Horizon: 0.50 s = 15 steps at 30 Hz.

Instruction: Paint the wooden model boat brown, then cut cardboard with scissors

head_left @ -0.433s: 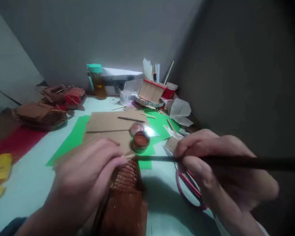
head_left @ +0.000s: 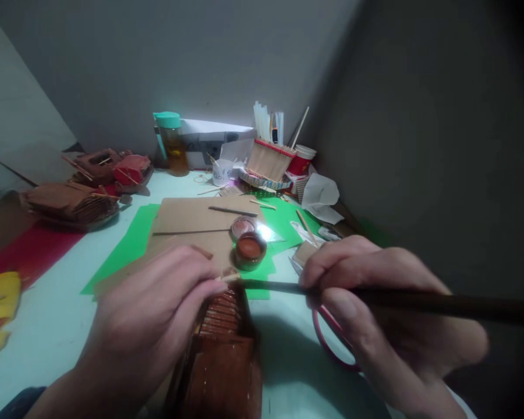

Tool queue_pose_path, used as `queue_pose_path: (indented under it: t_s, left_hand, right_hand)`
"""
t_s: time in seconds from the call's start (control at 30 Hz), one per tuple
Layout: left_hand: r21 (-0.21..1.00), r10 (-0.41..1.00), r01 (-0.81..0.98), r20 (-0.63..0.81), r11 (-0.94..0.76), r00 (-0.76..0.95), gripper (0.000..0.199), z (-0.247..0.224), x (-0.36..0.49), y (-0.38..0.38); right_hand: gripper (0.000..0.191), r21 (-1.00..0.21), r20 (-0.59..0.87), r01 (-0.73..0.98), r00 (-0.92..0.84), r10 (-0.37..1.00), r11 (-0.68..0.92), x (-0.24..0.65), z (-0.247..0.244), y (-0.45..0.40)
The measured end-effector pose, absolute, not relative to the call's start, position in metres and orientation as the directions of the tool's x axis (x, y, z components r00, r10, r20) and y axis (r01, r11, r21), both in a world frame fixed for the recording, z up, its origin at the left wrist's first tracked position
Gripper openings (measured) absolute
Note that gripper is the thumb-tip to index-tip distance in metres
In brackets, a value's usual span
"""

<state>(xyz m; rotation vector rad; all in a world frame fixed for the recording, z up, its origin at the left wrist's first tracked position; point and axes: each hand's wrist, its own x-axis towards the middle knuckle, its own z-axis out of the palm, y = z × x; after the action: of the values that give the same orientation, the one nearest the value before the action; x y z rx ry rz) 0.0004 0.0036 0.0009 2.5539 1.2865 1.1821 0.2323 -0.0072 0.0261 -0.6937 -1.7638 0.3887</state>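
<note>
Head view gives me both hands at work over a pale tabletop. I see the left hand with thumb and fingers pinched tight on a small pale stick, its free end pointing right. My right hand grips a dark slender rod between thumb and fingers, held nearly level; its thin tip meets the stick's end, though whether they truly touch I cannot tell. Just below that spot sits a glossy brown model, ribbed at its far end and smooth-panelled nearer me; the left hand partly covers its edge.

Beyond the stick, an open jar of reddish-brown contents stands just in front of a shallow round lid. Cardboard lies over green sheets behind them. A red scissor loop shows beside the right hand. Farther left, I have more brown models and a turquoise-capped bottle.
</note>
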Motion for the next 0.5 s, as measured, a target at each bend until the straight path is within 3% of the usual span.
queue_pose_path:
  t_s: [0.1, 0.37, 0.5]
  left_hand:
    - [0.348, 0.701, 0.674, 0.615, -0.652, 0.361, 0.007, 0.0004, 0.0014, 0.0044]
    - [0.353, 0.698, 0.672, 0.625, -0.651, 0.349, 0.004, -0.0004, -0.0011, 0.0026]
    - [0.364, 0.707, 0.67, 0.616, -0.647, 0.347, 0.006, 0.0005, -0.0016, 0.0014]
  right_hand:
    - [0.015, -0.575, 0.745, 0.212, -0.262, 0.613, 0.79, 0.2332, 0.0255, -0.0018]
    - [0.016, -0.575, 0.777, 0.29, -0.099, 0.622, 0.765, 0.2317, 0.0297, -0.0071]
    - [0.018, -0.572, 0.764, 0.285, -0.158, 0.626, 0.769, 0.2312, 0.0301, -0.0067]
